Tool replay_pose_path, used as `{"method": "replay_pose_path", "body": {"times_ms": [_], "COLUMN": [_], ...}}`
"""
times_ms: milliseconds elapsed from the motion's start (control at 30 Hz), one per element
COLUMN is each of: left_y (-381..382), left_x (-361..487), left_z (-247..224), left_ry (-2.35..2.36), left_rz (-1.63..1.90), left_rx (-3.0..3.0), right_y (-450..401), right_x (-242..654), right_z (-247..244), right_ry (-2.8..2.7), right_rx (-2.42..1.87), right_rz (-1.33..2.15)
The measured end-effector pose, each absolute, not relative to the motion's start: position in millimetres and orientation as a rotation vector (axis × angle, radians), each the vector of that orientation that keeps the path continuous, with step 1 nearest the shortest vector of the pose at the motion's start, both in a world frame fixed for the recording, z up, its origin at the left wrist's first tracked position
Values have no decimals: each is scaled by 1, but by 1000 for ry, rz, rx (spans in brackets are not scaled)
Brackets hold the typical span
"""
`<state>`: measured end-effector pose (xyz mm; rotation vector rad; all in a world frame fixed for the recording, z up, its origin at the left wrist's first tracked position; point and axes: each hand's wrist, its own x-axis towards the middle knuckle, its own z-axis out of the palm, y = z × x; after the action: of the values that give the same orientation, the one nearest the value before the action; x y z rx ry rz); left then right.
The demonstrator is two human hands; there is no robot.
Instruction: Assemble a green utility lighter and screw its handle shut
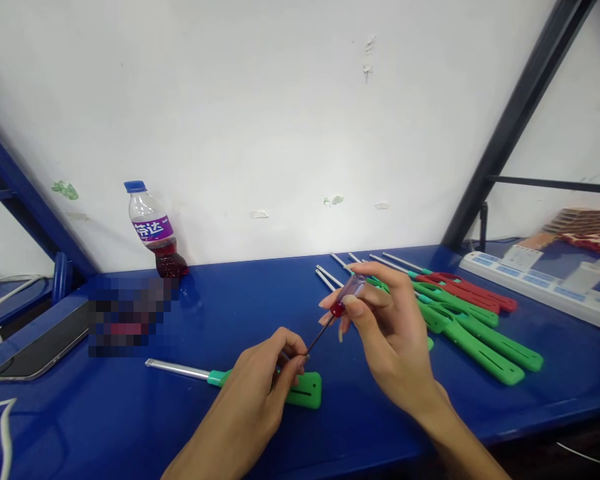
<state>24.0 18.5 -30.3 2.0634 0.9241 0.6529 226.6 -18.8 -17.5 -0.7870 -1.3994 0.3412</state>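
A screwdriver with a clear and red handle is held by my right hand, its thin shaft slanting down to the left. My left hand is closed in a pinch right at the screwdriver's tip. Something tiny shows at those fingertips, too small to name. Beneath my left hand a green long-necked lighter lies on the blue table, its metal tube pointing left and its middle hidden by the hand. Behind my right hand lie several more green lighters and red lighters, partly overlapping.
A drink bottle stands against the wall at the back left. A phone lies at the left, next to a blurred patch. White cables run along the left edge. At the right is a white power strip with a plug in it.
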Motion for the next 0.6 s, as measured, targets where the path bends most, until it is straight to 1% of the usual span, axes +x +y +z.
{"method": "replay_pose_path", "body": {"times_ms": [600], "left_y": [21], "left_x": [23], "left_z": [-33], "left_ry": [915], "left_rz": [632], "left_rx": [2114], "right_y": [-20], "right_x": [226], "right_z": [-18], "right_ry": [-1415], "right_rx": [-802], "right_rz": [316]}}
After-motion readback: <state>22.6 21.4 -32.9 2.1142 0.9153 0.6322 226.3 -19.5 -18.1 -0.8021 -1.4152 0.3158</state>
